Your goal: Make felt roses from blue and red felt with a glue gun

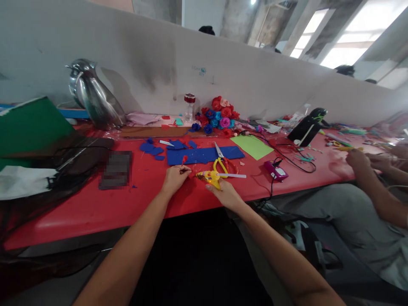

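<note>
My right hand [227, 193] is wrapped round a yellow hot glue gun [213, 178]. A pale glue stick [234, 175] pokes out of its back, and its nozzle points left. Facing the nozzle, my left hand [174, 179] pinches a small red flower piece [184, 159] that sticks up above the fingers. Just beyond both hands lies a strip of blue paper [188, 156], with scissors [219, 160] with yellow and red handles resting over it. Cut blue pieces [151, 148] are scattered to its left.
Finished paper flowers [223, 111] are heaped by the wall near a red-lidded jar [189, 106]. Green paper [253, 146], a purple power box [276, 171] and its cable lie to the right. A metal jug [95, 95] stands left, beyond a dark pixelated rectangle [117, 169]. Another person's hand [358, 163] works at far right.
</note>
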`<control>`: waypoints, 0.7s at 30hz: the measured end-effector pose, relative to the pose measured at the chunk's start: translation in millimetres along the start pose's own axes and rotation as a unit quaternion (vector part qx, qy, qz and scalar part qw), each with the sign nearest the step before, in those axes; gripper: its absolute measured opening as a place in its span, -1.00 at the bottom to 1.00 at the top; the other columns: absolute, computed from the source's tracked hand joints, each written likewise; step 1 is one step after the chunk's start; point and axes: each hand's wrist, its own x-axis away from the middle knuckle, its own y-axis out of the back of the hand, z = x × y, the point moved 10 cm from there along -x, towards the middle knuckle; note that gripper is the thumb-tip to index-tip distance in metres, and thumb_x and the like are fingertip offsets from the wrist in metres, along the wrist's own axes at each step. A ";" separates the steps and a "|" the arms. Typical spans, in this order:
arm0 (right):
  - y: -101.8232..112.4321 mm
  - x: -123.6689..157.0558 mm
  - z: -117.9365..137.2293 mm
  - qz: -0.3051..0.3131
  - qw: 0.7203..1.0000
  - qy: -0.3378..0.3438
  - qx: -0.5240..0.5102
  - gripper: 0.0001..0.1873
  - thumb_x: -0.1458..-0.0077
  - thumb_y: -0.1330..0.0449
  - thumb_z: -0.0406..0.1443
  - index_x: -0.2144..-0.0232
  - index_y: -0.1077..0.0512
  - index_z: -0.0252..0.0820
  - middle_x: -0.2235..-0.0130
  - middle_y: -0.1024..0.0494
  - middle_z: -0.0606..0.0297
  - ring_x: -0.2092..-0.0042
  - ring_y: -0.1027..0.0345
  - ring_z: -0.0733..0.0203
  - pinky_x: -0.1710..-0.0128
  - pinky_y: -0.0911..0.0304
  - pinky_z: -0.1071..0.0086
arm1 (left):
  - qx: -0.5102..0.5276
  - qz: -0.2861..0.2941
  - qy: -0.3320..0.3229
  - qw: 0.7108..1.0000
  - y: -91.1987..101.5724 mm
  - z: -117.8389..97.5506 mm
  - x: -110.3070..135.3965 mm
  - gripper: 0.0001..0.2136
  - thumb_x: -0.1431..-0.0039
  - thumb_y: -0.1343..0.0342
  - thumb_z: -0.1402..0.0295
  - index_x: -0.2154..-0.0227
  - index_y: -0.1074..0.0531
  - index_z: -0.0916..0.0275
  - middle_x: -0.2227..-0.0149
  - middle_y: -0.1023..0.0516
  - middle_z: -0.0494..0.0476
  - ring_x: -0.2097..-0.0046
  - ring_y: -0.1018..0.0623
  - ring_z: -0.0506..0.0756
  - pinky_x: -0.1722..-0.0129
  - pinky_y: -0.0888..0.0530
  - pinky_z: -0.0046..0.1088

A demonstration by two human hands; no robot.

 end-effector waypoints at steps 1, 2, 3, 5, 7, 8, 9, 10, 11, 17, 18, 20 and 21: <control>0.2 0.6 0.7 0.002 1.000 -0.001 0.010 -0.57 -0.08 -0.13 -0.07 0.10 -0.40 -0.22 0.21 -0.56 0.11 0.14 -0.46 -0.02 0.19 -0.29 0.26 | 0.001 -0.001 -0.001 1.000 0.3 0.1 -0.2 -0.89 0.06 -0.14 0.33 0.51 -0.53 0.22 0.47 -0.60 0.10 0.40 -0.53 0.09 0.33 -0.41 -0.41; 0.8 1.3 1.1 0.004 1.000 -0.004 0.018 -0.57 -0.08 -0.13 -0.07 0.10 -0.40 -0.22 0.20 -0.56 0.11 0.13 -0.45 -0.02 0.17 -0.29 0.25 | 0.002 -0.003 -0.001 1.000 0.5 0.2 -0.3 -0.89 0.06 -0.13 0.33 0.51 -0.53 0.21 0.47 -0.60 0.09 0.40 -0.53 0.10 0.34 -0.41 -0.41; 2.2 1.9 1.1 0.003 1.000 -0.008 0.023 -0.58 -0.07 -0.13 -0.07 0.10 -0.40 -0.21 0.21 -0.56 0.12 0.14 -0.45 -0.01 0.17 -0.29 0.26 | 0.004 -0.004 -0.002 1.000 0.7 0.3 -0.3 -0.89 0.06 -0.13 0.32 0.52 -0.53 0.21 0.47 -0.59 0.09 0.40 -0.52 0.10 0.35 -0.40 -0.41; 7.6 2.5 1.8 -0.006 1.000 -0.004 0.026 -0.60 -0.08 -0.12 -0.07 0.13 -0.40 -0.20 0.24 -0.56 0.15 0.18 -0.45 0.02 0.19 -0.28 0.27 | 0.008 -0.006 -0.002 1.000 1.0 0.2 -0.1 -0.89 0.06 -0.13 0.32 0.52 -0.52 0.20 0.49 -0.59 0.08 0.41 -0.52 0.09 0.36 -0.40 -0.42; 17.8 1.3 -1.3 -0.026 0.999 -0.005 0.030 -0.60 -0.07 -0.12 -0.06 0.16 -0.40 -0.20 0.29 -0.55 0.18 0.25 -0.44 0.05 0.24 -0.27 0.30 | 0.013 -0.007 -0.002 1.000 1.5 -0.2 0.4 -0.89 0.07 -0.13 0.32 0.53 -0.52 0.20 0.51 -0.58 0.06 0.43 -0.50 0.08 0.38 -0.39 -0.43; 24.5 -0.1 -5.1 -0.036 0.999 -0.010 0.034 -0.60 -0.06 -0.12 -0.04 0.18 -0.41 -0.21 0.33 -0.55 0.20 0.29 -0.43 0.07 0.28 -0.25 0.32 | 0.016 -0.007 -0.002 1.000 1.9 -0.6 0.8 -0.90 0.08 -0.13 0.31 0.54 -0.52 0.19 0.52 -0.57 0.05 0.45 -0.49 0.07 0.39 -0.38 -0.44; 32.3 -2.2 -10.3 -0.048 0.998 -0.018 0.036 -0.59 -0.06 -0.12 -0.02 0.21 -0.41 -0.21 0.37 -0.53 0.21 0.32 -0.42 0.08 0.31 -0.24 0.33 | 0.020 -0.007 -0.001 1.000 2.3 -1.0 1.1 -0.90 0.09 -0.14 0.31 0.54 -0.51 0.19 0.54 -0.56 0.04 0.46 -0.48 0.06 0.40 -0.37 -0.44; 41.5 -5.0 -16.1 -0.061 0.997 -0.027 0.036 -0.58 -0.05 -0.12 0.00 0.23 -0.42 -0.22 0.41 -0.52 0.22 0.36 -0.41 0.09 0.35 -0.22 0.34 | 0.024 -0.008 -0.001 1.000 2.7 -1.5 1.4 -0.90 0.09 -0.14 0.30 0.55 -0.51 0.19 0.55 -0.55 0.03 0.47 -0.47 0.06 0.41 -0.37 -0.44; 52.2 -8.5 -22.0 -0.078 0.996 -0.033 0.036 -0.56 -0.05 -0.11 0.02 0.25 -0.42 -0.22 0.43 -0.51 0.23 0.38 -0.40 0.10 0.37 -0.21 0.35 | 0.029 -0.007 0.000 1.000 3.1 -2.0 1.7 -0.90 0.10 -0.14 0.30 0.56 -0.51 0.19 0.57 -0.54 0.02 0.48 -0.46 0.05 0.42 -0.36 -0.44; 118.3 -37.6 -50.1 -0.169 0.957 -0.070 0.227 -0.62 -0.20 0.01 -0.12 0.09 -0.39 -0.23 0.19 -0.54 0.05 0.15 -0.42 0.00 0.21 -0.25 0.28 | 0.074 -0.011 0.003 0.997 7.3 -7.0 3.3 -0.90 0.13 -0.16 0.30 0.57 -0.51 0.18 0.58 -0.53 0.02 0.49 -0.46 0.05 0.43 -0.37 -0.44; 125.3 -42.4 -54.0 -0.173 0.949 -0.074 0.251 -0.65 -0.20 0.00 -0.17 0.07 -0.38 -0.24 0.14 -0.52 0.01 0.10 -0.40 -0.03 0.17 -0.25 0.26 | 0.090 -0.015 0.007 0.996 8.7 -6.7 3.6 -0.90 0.13 -0.16 0.28 0.56 -0.51 0.18 0.57 -0.53 0.02 0.49 -0.46 0.05 0.44 -0.37 -0.44; 135.2 -50.1 -61.7 -0.176 0.941 -0.079 0.278 -0.64 -0.17 -0.02 -0.25 0.02 -0.35 -0.30 0.08 -0.48 -0.07 0.04 -0.35 -0.06 0.11 -0.23 0.23 | 0.136 -0.028 0.029 0.990 12.1 -3.0 4.1 -0.88 0.17 -0.21 0.26 0.55 -0.52 0.19 0.55 -0.54 0.02 0.48 -0.45 0.04 0.44 -0.37 -0.45; 138.8 -52.7 -65.6 -0.175 0.937 -0.082 0.289 -0.61 -0.17 -0.03 -0.27 -0.01 -0.32 -0.34 0.05 -0.46 -0.11 0.03 -0.34 -0.06 0.10 -0.22 0.23 | 0.159 -0.035 0.042 0.986 13.5 -0.4 4.2 -0.86 0.20 -0.24 0.24 0.55 -0.53 0.19 0.55 -0.53 0.02 0.48 -0.44 0.04 0.44 -0.37 -0.46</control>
